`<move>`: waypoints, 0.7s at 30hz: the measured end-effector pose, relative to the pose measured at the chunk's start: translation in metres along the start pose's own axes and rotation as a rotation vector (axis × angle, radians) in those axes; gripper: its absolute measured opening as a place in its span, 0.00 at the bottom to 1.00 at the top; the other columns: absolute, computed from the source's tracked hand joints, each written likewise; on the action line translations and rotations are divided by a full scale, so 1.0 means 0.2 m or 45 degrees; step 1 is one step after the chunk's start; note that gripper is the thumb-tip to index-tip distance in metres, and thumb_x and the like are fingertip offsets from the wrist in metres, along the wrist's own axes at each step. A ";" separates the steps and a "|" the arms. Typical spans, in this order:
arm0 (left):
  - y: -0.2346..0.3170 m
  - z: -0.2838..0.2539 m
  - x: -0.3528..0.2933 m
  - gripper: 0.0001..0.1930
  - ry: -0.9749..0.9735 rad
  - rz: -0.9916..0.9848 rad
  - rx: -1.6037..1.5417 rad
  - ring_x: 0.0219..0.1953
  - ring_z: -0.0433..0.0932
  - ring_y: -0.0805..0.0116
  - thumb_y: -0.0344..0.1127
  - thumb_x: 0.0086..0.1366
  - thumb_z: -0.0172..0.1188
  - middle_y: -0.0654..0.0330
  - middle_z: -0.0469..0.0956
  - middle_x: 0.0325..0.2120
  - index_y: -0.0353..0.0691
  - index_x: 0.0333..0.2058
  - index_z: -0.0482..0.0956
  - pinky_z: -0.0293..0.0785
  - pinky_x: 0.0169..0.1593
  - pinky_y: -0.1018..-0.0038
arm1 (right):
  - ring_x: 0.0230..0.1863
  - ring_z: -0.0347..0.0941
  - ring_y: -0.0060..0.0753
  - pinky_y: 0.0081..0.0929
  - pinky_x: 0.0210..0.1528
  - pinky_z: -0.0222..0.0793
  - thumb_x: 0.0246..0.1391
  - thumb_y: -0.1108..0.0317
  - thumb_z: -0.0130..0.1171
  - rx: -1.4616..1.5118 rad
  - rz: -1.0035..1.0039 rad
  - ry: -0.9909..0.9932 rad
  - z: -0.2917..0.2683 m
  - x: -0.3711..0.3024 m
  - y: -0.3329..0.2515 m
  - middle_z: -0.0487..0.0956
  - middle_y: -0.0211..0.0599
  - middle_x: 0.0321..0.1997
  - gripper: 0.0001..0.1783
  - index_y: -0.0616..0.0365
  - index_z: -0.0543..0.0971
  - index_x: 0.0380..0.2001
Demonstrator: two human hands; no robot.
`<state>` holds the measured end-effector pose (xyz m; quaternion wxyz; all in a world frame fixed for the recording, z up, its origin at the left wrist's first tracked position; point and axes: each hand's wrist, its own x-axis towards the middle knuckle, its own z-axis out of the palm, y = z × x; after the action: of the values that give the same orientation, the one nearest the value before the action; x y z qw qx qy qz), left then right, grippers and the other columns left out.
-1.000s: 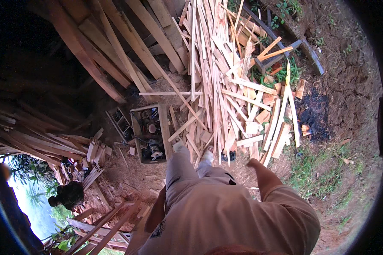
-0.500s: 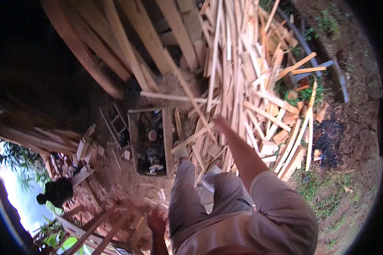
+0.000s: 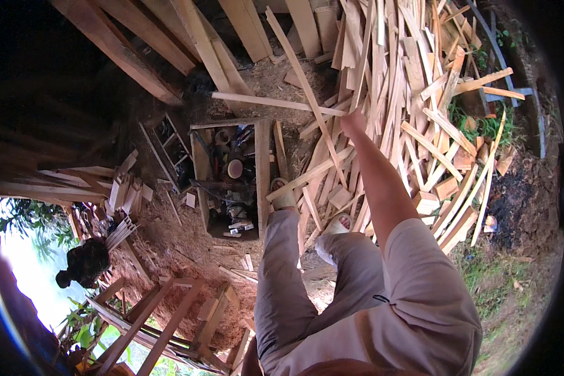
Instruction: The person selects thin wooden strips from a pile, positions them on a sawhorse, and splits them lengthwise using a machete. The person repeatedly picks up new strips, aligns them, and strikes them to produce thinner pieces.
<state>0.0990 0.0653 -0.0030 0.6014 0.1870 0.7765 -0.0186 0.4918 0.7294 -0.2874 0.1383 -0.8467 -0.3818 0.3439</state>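
Note:
My right arm stretches forward to the edge of a large wood pile (image 3: pixel 395 81). My right hand (image 3: pixel 353 123) is closed at the right end of a long, thin wooden strip (image 3: pixel 276 102), which lies almost crosswise. A second long strip (image 3: pixel 304 78) crosses it diagonally, just left of the hand. Below the hand, a shorter stick (image 3: pixel 313 173) slants down to my left shoe (image 3: pixel 283 193). Only a sliver of my left arm (image 3: pixel 251 360) shows at the lower edge; the hand itself is out of sight.
Left of my feet stands an open wooden box (image 3: pixel 262 182) holding tools and odds and ends. Thick planks (image 3: pixel 247 28) lean at the far side. A wooden frame (image 3: pixel 169 326) stands at lower left, near a dark figure (image 3: pixel 88 262). Sawdust covers the ground.
My right hand has moved farther forward, from beside the shorter stick to the end of the crosswise strip. My left hand has dropped out of view. The whole view has shifted.

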 end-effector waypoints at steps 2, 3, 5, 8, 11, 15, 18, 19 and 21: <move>0.01 -0.03 -0.01 0.19 0.003 -0.071 -0.066 0.40 0.79 0.64 0.47 0.70 0.57 0.57 0.81 0.41 0.38 0.50 0.77 0.76 0.45 0.62 | 0.34 0.83 0.50 0.42 0.33 0.80 0.56 0.69 0.56 0.450 0.128 -0.138 -0.05 -0.02 0.02 0.81 0.52 0.36 0.17 0.64 0.73 0.47; -0.02 0.00 -0.01 0.19 0.005 -0.077 -0.106 0.40 0.79 0.64 0.48 0.70 0.56 0.57 0.81 0.41 0.38 0.50 0.77 0.76 0.45 0.62 | 0.25 0.80 0.39 0.36 0.24 0.76 0.59 0.69 0.56 0.602 0.057 -0.207 -0.10 -0.08 -0.03 0.80 0.45 0.31 0.14 0.63 0.73 0.46; -0.04 -0.03 0.01 0.20 0.002 -0.055 -0.116 0.40 0.79 0.64 0.48 0.71 0.55 0.56 0.81 0.41 0.37 0.50 0.77 0.76 0.45 0.62 | 0.24 0.79 0.36 0.35 0.22 0.74 0.61 0.68 0.55 0.732 0.175 -0.184 -0.16 -0.19 -0.08 0.80 0.44 0.31 0.12 0.63 0.73 0.45; -0.03 -0.12 0.04 0.20 -0.015 0.012 -0.141 0.39 0.79 0.63 0.48 0.71 0.53 0.56 0.81 0.41 0.37 0.50 0.77 0.76 0.45 0.62 | 0.14 0.62 0.26 0.29 0.14 0.57 0.68 0.56 0.53 0.836 0.092 -0.006 -0.28 -0.29 0.02 0.68 0.30 0.18 0.15 0.56 0.74 0.33; 0.07 -0.21 0.14 0.21 -0.056 0.044 -0.270 0.39 0.79 0.63 0.49 0.72 0.52 0.55 0.81 0.42 0.36 0.50 0.77 0.76 0.45 0.63 | 0.17 0.67 0.25 0.30 0.17 0.61 0.70 0.53 0.49 0.627 -0.044 0.224 -0.36 -0.41 0.22 0.71 0.29 0.19 0.20 0.56 0.75 0.29; 0.10 -0.19 0.30 0.19 -0.059 0.060 -0.455 0.39 0.80 0.63 0.48 0.71 0.51 0.55 0.81 0.41 0.37 0.47 0.78 0.78 0.44 0.63 | 0.39 0.79 0.58 0.50 0.41 0.73 0.67 0.55 0.49 0.173 -0.054 0.330 -0.73 -0.96 0.09 0.80 0.57 0.39 0.20 0.66 0.75 0.40; 0.26 -0.25 0.36 0.18 -0.062 0.439 0.011 0.40 0.82 0.62 0.46 0.70 0.53 0.55 0.82 0.40 0.38 0.46 0.79 0.78 0.44 0.62 | 0.49 0.76 0.63 0.52 0.51 0.68 0.68 0.55 0.49 0.347 0.083 0.232 -0.97 -1.16 0.18 0.80 0.62 0.45 0.21 0.66 0.73 0.45; 0.31 -0.24 0.32 0.24 0.136 1.057 0.492 0.33 0.78 0.62 0.51 0.73 0.47 0.55 0.81 0.32 0.34 0.40 0.82 0.75 0.39 0.64 | 0.49 0.76 0.63 0.51 0.51 0.69 0.68 0.55 0.50 0.300 0.059 0.192 -1.06 -1.23 0.14 0.80 0.61 0.44 0.21 0.66 0.73 0.46; 0.33 -0.28 0.36 0.25 0.029 0.913 0.473 0.35 0.79 0.58 0.51 0.74 0.46 0.51 0.81 0.33 0.33 0.39 0.82 0.75 0.43 0.62 | 0.49 0.76 0.61 0.51 0.50 0.69 0.68 0.55 0.50 0.243 0.071 0.147 -1.23 -1.35 0.12 0.80 0.60 0.44 0.21 0.65 0.73 0.47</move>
<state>0.0527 0.1598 -0.0427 0.5172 0.5518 0.6519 0.0546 0.5461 0.5203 0.0080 0.2305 -0.8584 -0.3151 0.3329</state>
